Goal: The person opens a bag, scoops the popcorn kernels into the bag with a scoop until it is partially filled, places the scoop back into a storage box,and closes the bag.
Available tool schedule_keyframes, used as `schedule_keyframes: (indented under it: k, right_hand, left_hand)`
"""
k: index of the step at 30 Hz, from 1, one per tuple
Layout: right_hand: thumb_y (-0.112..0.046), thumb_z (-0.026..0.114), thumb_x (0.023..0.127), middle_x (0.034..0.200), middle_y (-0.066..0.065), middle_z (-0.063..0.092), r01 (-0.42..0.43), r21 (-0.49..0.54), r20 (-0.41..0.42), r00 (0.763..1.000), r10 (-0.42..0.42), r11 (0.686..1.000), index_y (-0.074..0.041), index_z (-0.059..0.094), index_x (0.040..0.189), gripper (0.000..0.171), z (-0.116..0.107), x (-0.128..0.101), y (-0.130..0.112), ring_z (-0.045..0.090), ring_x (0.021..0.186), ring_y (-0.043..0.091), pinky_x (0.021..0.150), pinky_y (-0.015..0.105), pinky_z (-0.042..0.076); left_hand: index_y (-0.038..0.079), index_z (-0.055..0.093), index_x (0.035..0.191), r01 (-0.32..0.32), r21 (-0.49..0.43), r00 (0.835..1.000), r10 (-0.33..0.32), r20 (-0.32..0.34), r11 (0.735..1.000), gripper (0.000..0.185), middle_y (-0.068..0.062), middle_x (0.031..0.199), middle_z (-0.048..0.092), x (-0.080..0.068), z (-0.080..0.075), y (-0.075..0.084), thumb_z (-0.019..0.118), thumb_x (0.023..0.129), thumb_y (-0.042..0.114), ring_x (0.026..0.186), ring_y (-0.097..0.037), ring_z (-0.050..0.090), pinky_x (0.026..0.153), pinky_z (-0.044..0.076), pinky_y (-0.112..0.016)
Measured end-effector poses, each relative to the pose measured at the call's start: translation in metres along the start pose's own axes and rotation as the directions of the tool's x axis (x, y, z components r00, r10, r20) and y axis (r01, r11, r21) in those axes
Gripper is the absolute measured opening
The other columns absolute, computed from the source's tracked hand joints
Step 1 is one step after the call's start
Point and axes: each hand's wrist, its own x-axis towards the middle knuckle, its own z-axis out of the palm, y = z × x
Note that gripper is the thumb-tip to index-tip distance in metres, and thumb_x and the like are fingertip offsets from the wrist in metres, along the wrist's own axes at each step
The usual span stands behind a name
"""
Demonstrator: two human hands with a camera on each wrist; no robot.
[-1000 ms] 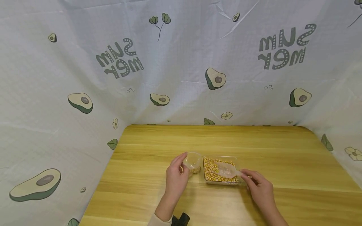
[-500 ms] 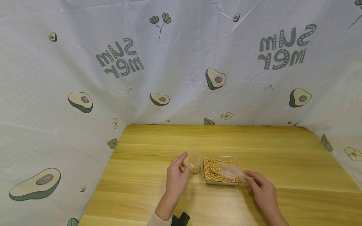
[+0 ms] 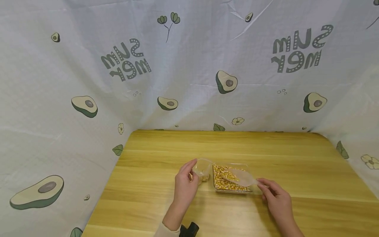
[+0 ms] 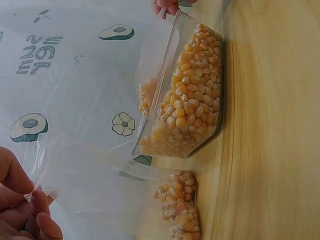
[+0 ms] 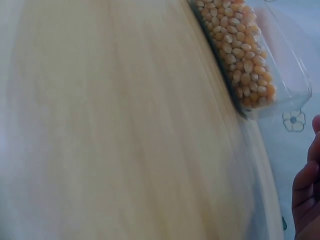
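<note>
My left hand (image 3: 186,184) pinches the upper edge of a clear plastic bag (image 3: 202,166), which stands with its mouth open. Several corn kernels (image 4: 179,207) lie in the bottom of the bag in the left wrist view. Just to its right is a clear rectangular container (image 3: 232,191) filled with corn kernels (image 3: 218,179). My right hand (image 3: 278,199) grips the handle end of a translucent scoop (image 3: 245,178), which is over the container with its tip toward the bag. Some kernels (image 4: 145,96) sit in the scoop's front part. In the right wrist view only fingers (image 5: 305,185) show at the edge.
Both vessels stand on a wooden table (image 3: 231,217). Behind and beside it hangs a pale curtain (image 3: 192,65) printed with avocados. A black object (image 3: 190,229) shows by the left wrist at the bottom of the head view.
The scoop has come up from among the kernels with some in its front part, and the right hand has shifted slightly right. The left hand and the bag stay nearly still.
</note>
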Motion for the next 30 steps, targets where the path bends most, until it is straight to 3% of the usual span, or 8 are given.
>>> schedule_keyframes:
  k: [9, 17, 24, 30]
  right_hand:
    - [-0.009, 0.07, 0.092, 0.064, -0.001, 0.059, -0.009, -0.033, 0.006, 1.0, 0.009, 0.999, -0.003, 0.074, 0.106, 0.016, -0.003, -0.003, -0.004, 0.052, 0.053, 0.012, 0.049, 0.021, 0.042]
    - [-0.008, 0.069, 0.093, 0.066, 0.0, 0.059, 0.014, -0.061, 0.009, 1.0, -0.014, 0.998, -0.005, 0.074, 0.107, 0.016, -0.006, -0.004, -0.006, 0.052, 0.055, 0.012, 0.049, 0.021, 0.041]
    - [-0.01, 0.068, 0.094, 0.072, -0.002, 0.062, 0.016, -0.071, 0.033, 0.999, -0.014, 0.997, -0.005, 0.074, 0.11, 0.018, -0.009, -0.003, -0.012, 0.054, 0.058, 0.011, 0.05, 0.021, 0.043]
    - [-0.013, 0.066, 0.095, 0.072, -0.006, 0.062, 0.003, -0.056, 0.029, 1.0, -0.001, 0.998, -0.003, 0.074, 0.11, 0.02, -0.014, 0.0, -0.024, 0.054, 0.058, 0.01, 0.05, 0.023, 0.044]
  left_hand:
    - [0.005, 0.067, 0.13, -0.004, -0.025, 1.0, 0.004, -0.017, 1.0, 0.037, -0.011, 0.132, 0.065, 0.0, 0.0, 0.0, 0.051, 0.096, -0.001, 0.079, -0.007, 0.051, 0.057, 0.042, -0.016]
    - [0.003, 0.067, 0.129, -0.024, -0.039, 0.999, 0.024, -0.024, 0.999, 0.032, -0.014, 0.13, 0.066, 0.0, -0.001, 0.0, 0.053, 0.1, 0.003, 0.066, -0.001, 0.045, 0.05, 0.039, -0.015]
    - [0.005, 0.066, 0.13, 0.016, -0.029, 1.0, -0.016, -0.005, 0.999, 0.036, -0.012, 0.131, 0.066, 0.0, -0.001, 0.001, 0.054, 0.097, -0.002, 0.08, -0.006, 0.053, 0.059, 0.044, -0.015]
    - [0.004, 0.067, 0.129, 0.013, -0.021, 1.0, -0.013, -0.005, 1.0, 0.037, -0.012, 0.131, 0.066, 0.0, 0.0, 0.002, 0.056, 0.095, -0.004, 0.081, -0.006, 0.053, 0.061, 0.046, -0.015]
